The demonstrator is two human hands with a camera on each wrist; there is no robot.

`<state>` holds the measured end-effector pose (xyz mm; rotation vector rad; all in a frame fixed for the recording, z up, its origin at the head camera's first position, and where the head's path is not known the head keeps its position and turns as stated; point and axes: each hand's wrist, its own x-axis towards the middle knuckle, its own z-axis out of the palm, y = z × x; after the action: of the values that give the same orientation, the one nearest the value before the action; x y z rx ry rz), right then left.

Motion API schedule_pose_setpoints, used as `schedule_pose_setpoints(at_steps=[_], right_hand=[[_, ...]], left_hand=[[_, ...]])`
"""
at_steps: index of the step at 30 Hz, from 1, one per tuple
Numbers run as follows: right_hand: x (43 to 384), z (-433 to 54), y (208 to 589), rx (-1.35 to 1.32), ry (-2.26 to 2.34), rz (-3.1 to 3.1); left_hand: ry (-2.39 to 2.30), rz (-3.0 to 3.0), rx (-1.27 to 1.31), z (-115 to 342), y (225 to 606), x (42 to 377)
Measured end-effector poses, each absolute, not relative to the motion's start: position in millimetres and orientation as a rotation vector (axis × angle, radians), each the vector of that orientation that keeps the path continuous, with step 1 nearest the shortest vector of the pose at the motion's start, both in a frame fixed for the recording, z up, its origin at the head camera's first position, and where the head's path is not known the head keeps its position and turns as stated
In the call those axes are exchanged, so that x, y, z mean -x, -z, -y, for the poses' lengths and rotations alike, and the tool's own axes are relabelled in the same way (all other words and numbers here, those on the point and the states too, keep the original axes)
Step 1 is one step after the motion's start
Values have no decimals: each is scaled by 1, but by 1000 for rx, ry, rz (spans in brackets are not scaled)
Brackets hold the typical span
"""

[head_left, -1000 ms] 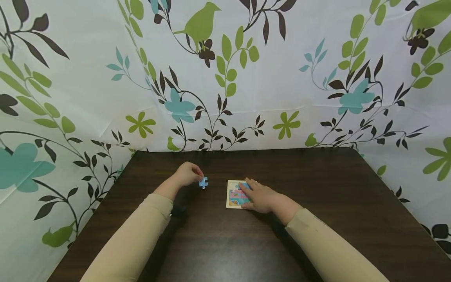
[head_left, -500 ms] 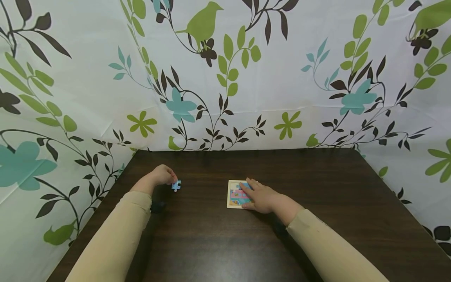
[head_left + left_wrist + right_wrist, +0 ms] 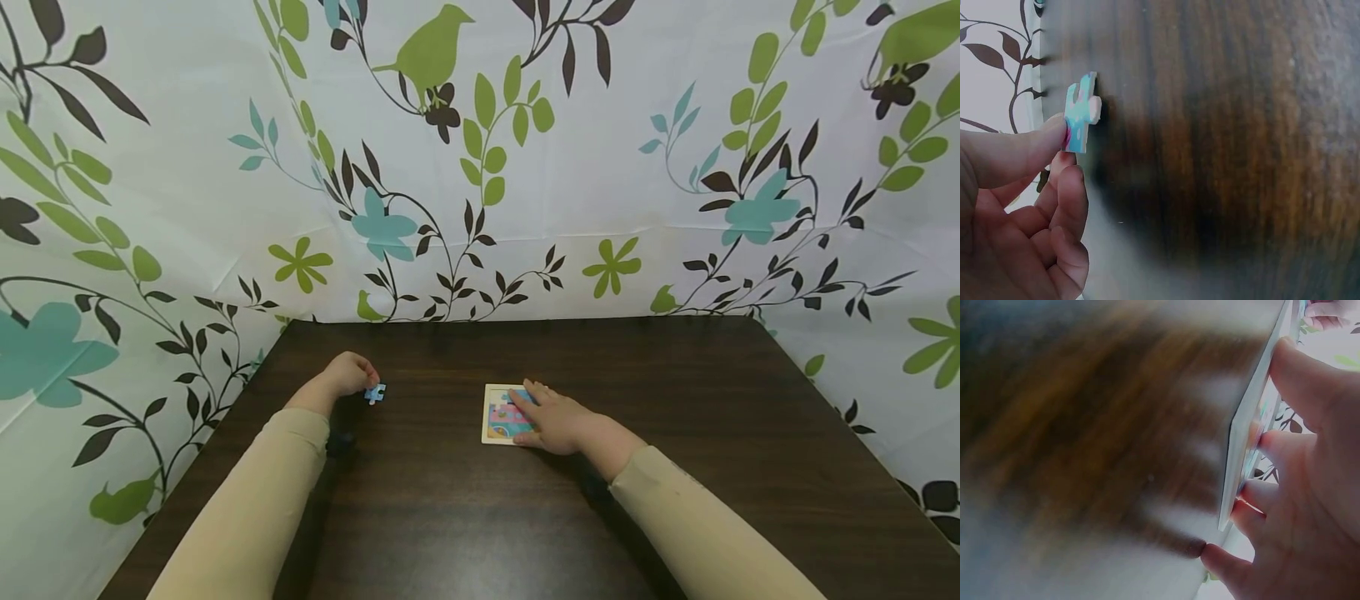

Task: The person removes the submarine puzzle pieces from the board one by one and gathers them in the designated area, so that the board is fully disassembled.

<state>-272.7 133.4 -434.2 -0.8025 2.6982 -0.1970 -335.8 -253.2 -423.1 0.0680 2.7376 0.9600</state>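
A light blue jigsaw piece (image 3: 1080,115) is pinched between the thumb and fingertips of my left hand (image 3: 347,375), on the left part of the table. In the left wrist view the piece stands on edge over the wood, its tabs showing. My right hand (image 3: 558,419) lies spread over the right side of a small puzzle board (image 3: 487,433) with a pale frame and a pink, blue and teal picture. Fingertips of that hand rest on the board, while the little finger touches the table in the right wrist view. Part of the picture is hidden beneath the hand.
Both hands are over a dark brown wooden table (image 3: 450,500). Behind it hangs a white cloth (image 3: 570,183) printed with leaves, flowers and birds, meeting the table's far edge.
My left hand has moved left, away from the board, with the jigsaw piece in its fingers, then stayed almost in place. The right hand and the board have kept their position.
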Motion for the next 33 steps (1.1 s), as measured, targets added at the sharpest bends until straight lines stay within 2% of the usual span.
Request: schedule_pose_setpoints(at_steps=[10, 15, 25, 33], right_hand=[[273, -133, 433, 807, 193, -2700], [273, -133, 434, 808, 182, -2698], [273, -134, 436, 810, 205, -2703], [273, -136, 434, 791, 353, -2709]], left_hand=[[-922, -2802, -80, 255, 430, 337], [-902, -2897, -166, 236, 420, 336], [-923, -2868, -509, 127, 409, 328], [-820, -2788, -560, 57, 421, 319]])
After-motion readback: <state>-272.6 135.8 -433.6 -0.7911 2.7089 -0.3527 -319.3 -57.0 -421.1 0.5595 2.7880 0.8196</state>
